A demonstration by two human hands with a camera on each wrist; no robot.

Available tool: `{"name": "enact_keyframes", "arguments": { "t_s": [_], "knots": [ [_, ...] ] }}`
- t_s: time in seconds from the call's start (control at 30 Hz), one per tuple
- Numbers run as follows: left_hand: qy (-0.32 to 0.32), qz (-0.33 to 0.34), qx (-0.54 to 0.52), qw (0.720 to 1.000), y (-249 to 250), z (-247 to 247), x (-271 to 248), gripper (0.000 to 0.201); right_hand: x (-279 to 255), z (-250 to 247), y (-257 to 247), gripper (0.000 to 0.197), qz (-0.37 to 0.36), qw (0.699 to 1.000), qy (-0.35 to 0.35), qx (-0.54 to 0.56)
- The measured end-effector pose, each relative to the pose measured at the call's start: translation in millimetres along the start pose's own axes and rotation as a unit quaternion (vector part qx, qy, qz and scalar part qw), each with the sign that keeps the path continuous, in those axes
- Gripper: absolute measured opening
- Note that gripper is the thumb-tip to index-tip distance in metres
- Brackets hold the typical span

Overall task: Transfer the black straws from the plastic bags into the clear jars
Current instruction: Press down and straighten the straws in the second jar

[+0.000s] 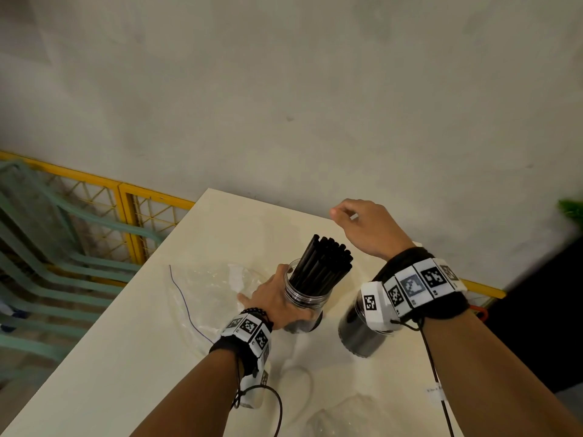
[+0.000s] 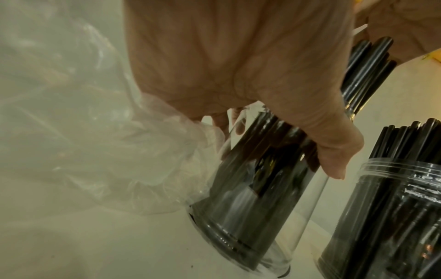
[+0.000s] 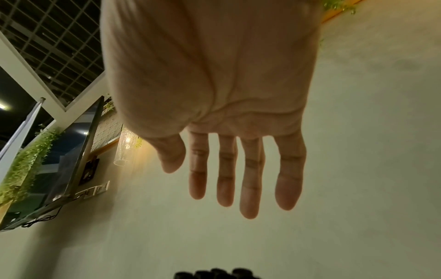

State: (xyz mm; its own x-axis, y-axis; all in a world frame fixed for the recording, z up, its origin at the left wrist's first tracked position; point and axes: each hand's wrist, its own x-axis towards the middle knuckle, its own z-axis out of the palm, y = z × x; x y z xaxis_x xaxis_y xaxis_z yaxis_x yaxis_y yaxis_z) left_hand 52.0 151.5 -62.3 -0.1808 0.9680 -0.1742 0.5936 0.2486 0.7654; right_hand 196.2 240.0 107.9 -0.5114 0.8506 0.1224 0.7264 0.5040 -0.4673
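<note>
A: Where are the black straws [image 1: 321, 266]?

B: They stand in a clear jar [image 1: 304, 298] on the desk [image 1: 126, 357]. The left hand [image 1: 277, 298] wraps around it.

A: And the right hand [image 1: 366, 228]?

B: Up in the air, fingers [image 3: 249, 179] spread, holding nothing. A second jar [image 1: 359, 335] of straws stands near, and an empty plastic bag [image 1: 205, 291] lies beside.

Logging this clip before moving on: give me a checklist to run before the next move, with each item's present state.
1. Left hand grips the left jar: ok.
2. Straws seated in that jar: ok.
3. Left jar upright: not ok, tilted.
4. Right hand free, fingers straight: ok.
5. Right jar holds straws: ok.
6. Plastic bag emptied: ok, no straws seen inside.
</note>
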Motion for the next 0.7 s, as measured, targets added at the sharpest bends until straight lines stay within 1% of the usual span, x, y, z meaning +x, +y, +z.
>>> {"name": "enact_keyframes", "arguments": {
  "t_s": [0.1, 0.13, 0.17, 0.2, 0.23, 0.27, 0.3, 0.33, 0.37, 0.4, 0.43, 0.47, 0.5, 0.53, 0.57, 0.6, 0.63, 0.67, 0.7],
  "knots": [
    [0.001, -0.001, -0.005, 1.0, 1, 0, -1, 0.102, -2, 5, -2, 0.034, 0.008, 1.0, 0.005, 0.002],
    [0.001, 0.001, -0.009, 1.0, 1, 1, 0, 0.103, -3, 9, -4, 0.04, 0.009, 1.0, 0.006, -0.011],
    [0.003, 0.004, -0.012, 1.0, 0, 1, 1, 0.104, -5, 15, -7, 0.05, 0.012, 0.999, -0.002, -0.035],
    [0.004, 0.006, -0.014, 1.0, -1, 3, 2, 0.105, -8, 25, -10, 0.062, 0.022, 0.997, -0.025, -0.065],
    [0.006, 0.006, -0.015, 1.0, -1, 3, 3, 0.106, -11, 36, -12, 0.073, 0.039, 0.992, -0.062, -0.099],
    [0.006, 0.005, -0.013, 1.0, -2, 4, 4, 0.107, -13, 49, -14, 0.08, 0.061, 0.984, -0.101, -0.133],
    [0.005, 0.002, -0.009, 1.0, -2, 4, 5, 0.108, -15, 62, -14, 0.08, 0.078, 0.976, -0.12, -0.164],
    [0.004, 0.0, -0.006, 1.0, -2, 4, 5, 0.108, -15, 73, -14, 0.075, 0.085, 0.972, -0.111, -0.188],
    [0.002, 0.0, -0.007, 1.0, -2, 5, 5, 0.106, -16, 79, -13, 0.065, 0.075, 0.973, -0.082, -0.201],
    [0.003, -0.001, -0.01, 1.0, -2, 5, 6, 0.104, -16, 81, -13, 0.053, 0.043, 0.977, -0.051, -0.202],
    [0.005, -0.001, -0.011, 1.0, -2, 5, 5, 0.101, -16, 81, -13, 0.043, -0.003, 0.98, -0.039, -0.195],
    [0.006, -0.001, -0.011, 1.0, -3, 5, 6, 0.099, -15, 78, -11, 0.036, -0.053, 0.98, -0.05, -0.186],
    [0.006, 0.0, -0.012, 1.0, -3, 5, 6, 0.098, -13, 73, -9, 0.031, -0.094, 0.977, -0.079, -0.177],
    [0.004, 0.0, -0.014, 1.0, -3, 5, 6, 0.097, -11, 67, -6, 0.029, -0.113, 0.973, -0.118, -0.16],
    [0.002, 0.0, -0.015, 1.0, -3, 5, 5, 0.096, -9, 57, -3, 0.031, -0.109, 0.974, -0.154, -0.127],
    [0.003, 0.001, -0.017, 1.0, -3, 5, 5, 0.096, -7, 45, -1, 0.037, -0.09, 0.978, -0.172, -0.077],
    [0.005, 0.001, -0.019, 1.0, -4, 5, 5, 0.098, -5, 34, 1, 0.043, -0.069, 0.983, -0.166, -0.027],
    [0.008, 0.002, -0.02, 1.0, -3, 4, 4, 0.099, -4, 25, 2, 0.045, -0.06, 0.988, -0.139, 0.003],
    [0.01, 0.003, -0.021, 1.0, -3, 4, 4, 0.1, -3, 16, 2, 0.043, -0.063, 0.992, -0.106, 0.012]
  ]
}}
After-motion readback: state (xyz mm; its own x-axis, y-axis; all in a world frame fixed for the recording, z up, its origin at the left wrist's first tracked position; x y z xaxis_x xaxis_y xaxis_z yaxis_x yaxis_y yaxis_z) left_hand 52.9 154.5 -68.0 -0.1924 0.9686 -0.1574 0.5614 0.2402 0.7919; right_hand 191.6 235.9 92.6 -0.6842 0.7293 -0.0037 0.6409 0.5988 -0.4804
